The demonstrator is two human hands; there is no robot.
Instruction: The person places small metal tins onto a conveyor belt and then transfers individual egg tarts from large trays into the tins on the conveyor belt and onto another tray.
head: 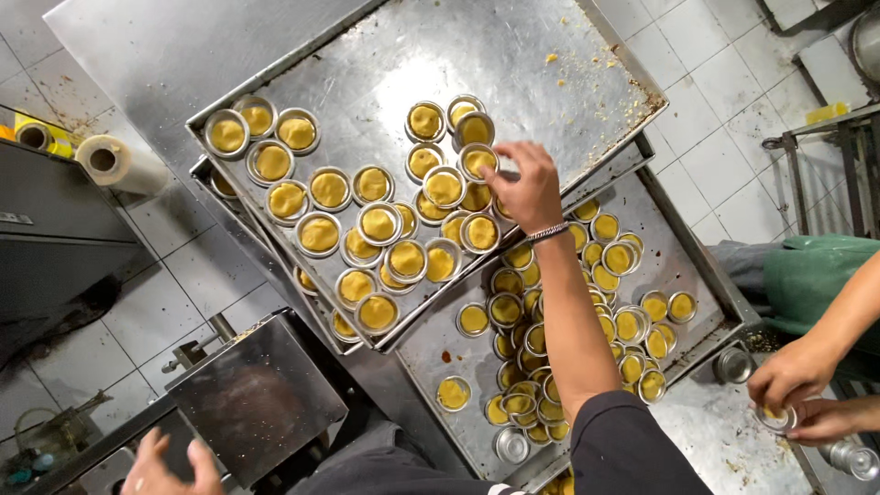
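My right hand (527, 191) reaches over the upper steel tray (513, 64), and its fingertips pinch a small round tin mould (478, 161) filled with yellow dough. That mould sits among several like it in loose rows (367, 225) on the tray. A lower steel tray (678, 252) under my forearm holds a heap of several more filled tins (532, 339). My left hand (170, 467) is at the bottom edge with its fingers spread and holds nothing. It is next to a square steel plate (257, 394).
A co-worker's two hands (807, 390) at the right hold a small tin (777, 419) over the steel counter, with empty tins (733, 365) nearby. A roll of clear film (115, 163) and a yellow tape roll (37, 136) lie at the left. A green cloth (816, 275) is at the right.
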